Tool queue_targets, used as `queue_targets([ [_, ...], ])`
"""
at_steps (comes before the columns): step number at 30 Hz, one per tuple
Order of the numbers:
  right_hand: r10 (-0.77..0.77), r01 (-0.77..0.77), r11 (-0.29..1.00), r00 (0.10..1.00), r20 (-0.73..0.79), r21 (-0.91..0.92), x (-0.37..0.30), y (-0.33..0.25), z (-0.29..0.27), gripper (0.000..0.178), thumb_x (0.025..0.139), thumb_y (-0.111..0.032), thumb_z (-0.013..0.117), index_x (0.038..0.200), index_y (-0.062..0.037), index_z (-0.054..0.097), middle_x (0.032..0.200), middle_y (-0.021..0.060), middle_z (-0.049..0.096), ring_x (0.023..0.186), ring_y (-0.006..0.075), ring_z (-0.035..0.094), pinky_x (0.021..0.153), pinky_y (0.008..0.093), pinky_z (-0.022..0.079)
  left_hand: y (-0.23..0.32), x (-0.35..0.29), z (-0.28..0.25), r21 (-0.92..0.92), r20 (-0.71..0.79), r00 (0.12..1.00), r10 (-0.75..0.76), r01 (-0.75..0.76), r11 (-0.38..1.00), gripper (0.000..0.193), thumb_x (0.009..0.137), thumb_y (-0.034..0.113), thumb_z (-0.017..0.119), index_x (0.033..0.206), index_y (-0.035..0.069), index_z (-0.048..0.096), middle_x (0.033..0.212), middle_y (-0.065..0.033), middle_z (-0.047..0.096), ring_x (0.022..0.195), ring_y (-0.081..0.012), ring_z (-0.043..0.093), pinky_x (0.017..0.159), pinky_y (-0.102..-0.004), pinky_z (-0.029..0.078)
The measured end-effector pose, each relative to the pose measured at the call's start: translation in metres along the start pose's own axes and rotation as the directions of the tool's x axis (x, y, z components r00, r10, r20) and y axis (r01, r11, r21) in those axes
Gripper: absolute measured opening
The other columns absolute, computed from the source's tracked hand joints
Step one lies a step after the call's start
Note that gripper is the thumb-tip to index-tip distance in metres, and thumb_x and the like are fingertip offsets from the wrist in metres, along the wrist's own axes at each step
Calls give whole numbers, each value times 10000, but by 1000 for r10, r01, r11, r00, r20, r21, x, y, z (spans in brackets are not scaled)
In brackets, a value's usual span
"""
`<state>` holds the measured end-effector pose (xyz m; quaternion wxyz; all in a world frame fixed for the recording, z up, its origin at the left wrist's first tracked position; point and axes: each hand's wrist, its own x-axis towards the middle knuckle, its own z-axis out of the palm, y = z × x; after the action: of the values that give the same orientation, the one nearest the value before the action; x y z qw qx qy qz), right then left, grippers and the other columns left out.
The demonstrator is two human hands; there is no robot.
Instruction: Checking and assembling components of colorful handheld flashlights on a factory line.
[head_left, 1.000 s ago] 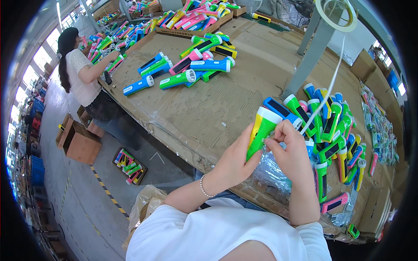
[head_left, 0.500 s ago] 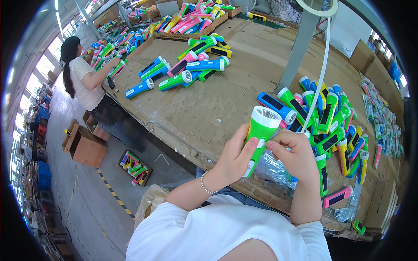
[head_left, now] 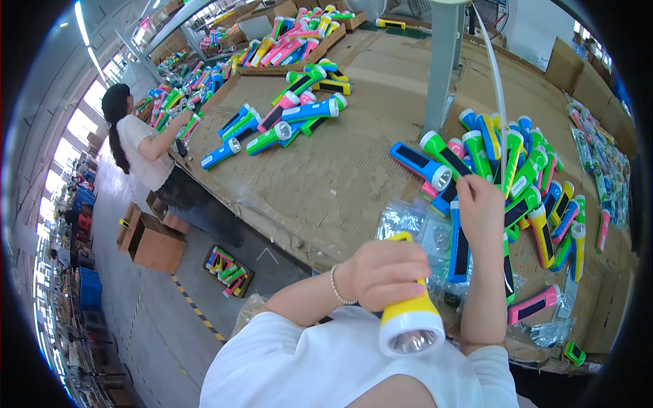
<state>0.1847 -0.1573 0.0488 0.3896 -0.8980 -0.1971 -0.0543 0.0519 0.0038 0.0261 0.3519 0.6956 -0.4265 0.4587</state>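
In the head view, the left hand [head_left: 389, 275] is curled tight around a yellow flashlight [head_left: 410, 309]. The flashlight is in front of the person's white shirt [head_left: 354, 364], up off the things on the tabletop [head_left: 367, 163]. Its fat white end tips down toward the person, and its thin end pokes out past the top of the hand. A string of beads [head_left: 338, 285] goes around the left wrist. The right hand [head_left: 469, 194] reaches to the near side of a big messy pile of flashlights [head_left: 527, 183]. Its fingers are bent and close together, right by the end of a green flashlight [head_left: 442, 151] with a black strip, but I cannot tell if they have hold of anything. A blue flashlight [head_left: 459, 248] is just left of the right arm, beside some crinkly clear plastic [head_left: 425, 231]. A white cord [head_left: 498, 81] hangs down in front of the pile, near a gray post [head_left: 443, 75]. A smaller bunch of flashlights [head_left: 289, 115] lies farther off to the left. Past it, another person [head_left: 146, 146] stands at the table edge, with a brown box [head_left: 160, 245] on the floor behind.
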Motion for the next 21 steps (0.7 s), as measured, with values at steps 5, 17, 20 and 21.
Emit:
queue_targets([
  [5,-351,376,885,926,-136,273,-18,1,-37,170,857,-13,657,1021,-9,701,787,108,691,758,254,633,741,346,480,-77,11,27,39,128,394,-910,915,402,500,906,160,631,1341,-17,459,1234,-170,602,1090,-226,606,915,-347,491],
  [17,-95,-10,864,979,181,504,-4,24,-38,391,843,57,632,1225,4,571,999,134,744,1172,285,626,965,376,469,-242,21,-85,629,412,174,-894,656,418,274,867,150,597,1080,14,701,1065,-145,715,1015,-265,674,885,-376,521],
  [20,-407,367,866,912,52,341,8,24,-25,210,797,56,671,997,-9,660,1091,168,719,1190,335,610,1000,398,452,-283,-41,-167,996,21,288,-957,82,46,262,801,150,643,1046,66,678,1110,-179,665,1081,-343,635,846,-453,538],
  [21,-313,274,894,948,56,354,8,14,-21,121,751,54,701,849,-16,694,1163,180,694,1201,380,595,1018,415,444,-293,-53,-186,996,13,17,-1000,84,14,290,805,165,660,1078,67,657,1111,-167,652,1053,-343,642,845,-456,537],
])
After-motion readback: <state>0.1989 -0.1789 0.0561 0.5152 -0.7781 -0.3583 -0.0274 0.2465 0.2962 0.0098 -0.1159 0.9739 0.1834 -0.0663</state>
